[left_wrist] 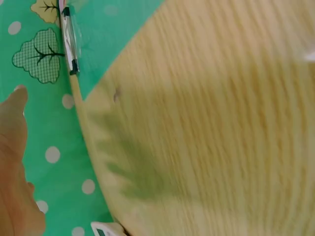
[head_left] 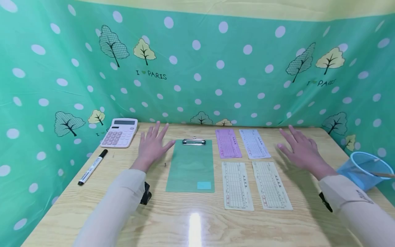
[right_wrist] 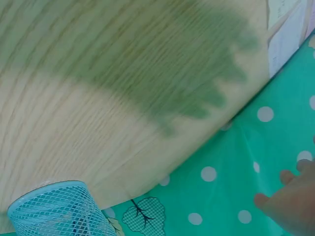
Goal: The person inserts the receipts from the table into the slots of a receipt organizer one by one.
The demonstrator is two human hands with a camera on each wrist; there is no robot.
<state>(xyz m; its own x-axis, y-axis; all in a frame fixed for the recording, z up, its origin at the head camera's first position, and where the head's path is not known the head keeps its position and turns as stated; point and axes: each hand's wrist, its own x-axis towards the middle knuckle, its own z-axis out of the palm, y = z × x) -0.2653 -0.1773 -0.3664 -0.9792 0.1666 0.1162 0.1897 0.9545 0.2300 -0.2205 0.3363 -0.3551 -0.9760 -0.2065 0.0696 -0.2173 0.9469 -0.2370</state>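
My left hand point(head_left: 152, 147) hovers over the table with spread fingers and holds nothing, between the calculator and the green clipboard point(head_left: 189, 168). Its shadow falls on the wood in the left wrist view. On the right, my other hand point(head_left: 303, 151) is also raised with fingers apart, to the right of the paper slips. A purple slip point(head_left: 228, 143) and a bluish-white slip point(head_left: 254, 144) lie in the back row. In front of them are two cream slips, the left one point(head_left: 237, 186) and the right one point(head_left: 272, 185), all printed with grids.
A white calculator point(head_left: 119, 133) lies at the back left, with a black-and-white marker point(head_left: 92, 167) in front of it. At the right edge stands a blue mesh pen holder point(right_wrist: 59, 209). A green dotted curtain point(head_left: 197, 68) hangs behind the table.
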